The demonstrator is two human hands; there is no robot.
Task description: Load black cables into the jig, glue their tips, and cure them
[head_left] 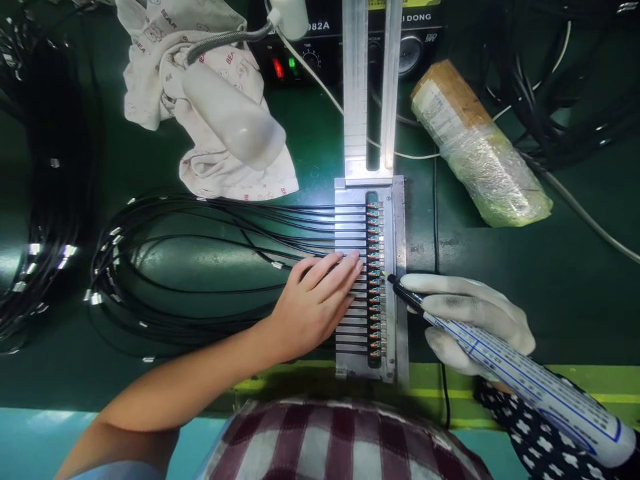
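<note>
The bare left hand (315,307) lies with its fingers extended over black cables (310,223), fingertips at the middle of a metal fixture (350,195) on the green counter (500,267). The gloved right hand (480,320) is closed around a white pen-like tool (530,383) — its black tip just beside the row of small connectors (375,317) at the cable ends. The hands are apart, either side of that row. Beyond them lie a printed cloth (240,183) and, to the right, a plastic-wrapped bundle (485,147).
</note>
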